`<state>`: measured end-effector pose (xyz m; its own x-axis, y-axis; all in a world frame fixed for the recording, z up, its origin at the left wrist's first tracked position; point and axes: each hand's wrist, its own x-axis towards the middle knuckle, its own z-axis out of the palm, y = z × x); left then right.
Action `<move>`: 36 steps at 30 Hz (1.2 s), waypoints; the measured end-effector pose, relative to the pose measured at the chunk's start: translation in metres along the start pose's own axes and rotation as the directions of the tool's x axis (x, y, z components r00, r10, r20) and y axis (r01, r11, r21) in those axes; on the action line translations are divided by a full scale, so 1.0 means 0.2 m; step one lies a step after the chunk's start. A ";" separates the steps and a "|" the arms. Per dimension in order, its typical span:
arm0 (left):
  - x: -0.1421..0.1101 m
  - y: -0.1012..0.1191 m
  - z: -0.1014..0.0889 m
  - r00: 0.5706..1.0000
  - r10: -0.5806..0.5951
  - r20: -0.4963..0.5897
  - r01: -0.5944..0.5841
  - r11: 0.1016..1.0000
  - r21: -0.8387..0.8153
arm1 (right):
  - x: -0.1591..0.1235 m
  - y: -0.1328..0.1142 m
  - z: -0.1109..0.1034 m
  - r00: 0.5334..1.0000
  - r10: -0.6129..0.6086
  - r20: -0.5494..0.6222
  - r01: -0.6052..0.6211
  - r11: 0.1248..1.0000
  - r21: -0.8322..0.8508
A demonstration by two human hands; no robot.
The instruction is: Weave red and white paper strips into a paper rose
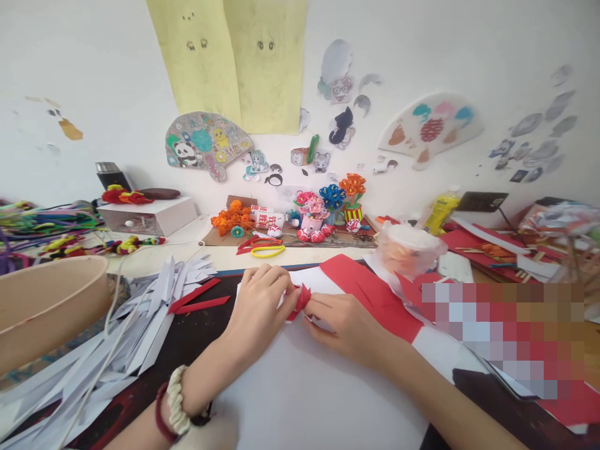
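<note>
A small folded piece of red paper (304, 299) is pinched between both hands over a large white paper sheet (323, 387). My left hand (267, 294) grips its left side, fingers curled and wrist wearing bands. On the other side, my right hand (340, 325) holds the piece with thumb and fingertips. Fingers partly cover the piece, so its full shape is hidden. Just behind and to the right lies a larger red paper sheet (370, 294).
White paper strips (145, 319) pile up at left, with red strips (201, 300) beside them. A beige basin (51, 306) stands far left. Behind are yellow-handled scissors (268, 251), craft flowers (312, 209) and a plastic-wrapped tub (410, 247). Red paper and sticks (501, 250) lie right.
</note>
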<state>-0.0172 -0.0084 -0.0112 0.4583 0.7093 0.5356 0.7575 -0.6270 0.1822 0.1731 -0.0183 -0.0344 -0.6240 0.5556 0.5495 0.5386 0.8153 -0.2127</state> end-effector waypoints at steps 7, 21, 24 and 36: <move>0.00 0.00 -0.01 0.998 0.003 -0.064 0.002 0.996 0.085 | 0.00 -0.01 -0.01 0.980 0.196 -0.018 -0.196 0.981 -0.003; -0.04 0.00 0.01 0.909 0.400 0.114 -0.416 0.885 0.210 | 0.00 0.07 -0.03 0.863 0.502 0.062 -0.506 0.857 0.100; -0.03 0.00 0.02 0.909 0.406 0.097 -0.417 0.879 0.232 | 0.01 0.05 -0.04 0.859 0.509 0.064 -0.513 0.854 0.091; -0.04 -0.01 0.04 0.900 0.425 0.096 -0.433 0.845 0.313 | -0.01 0.07 -0.01 0.958 0.244 -0.149 -0.268 0.948 -0.173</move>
<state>-0.0188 -0.0113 -0.0223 0.7793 0.4028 0.4801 0.5874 -0.7364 -0.3357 0.1841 -0.0086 -0.0370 -0.3822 0.7067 0.5953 0.7754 0.5957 -0.2094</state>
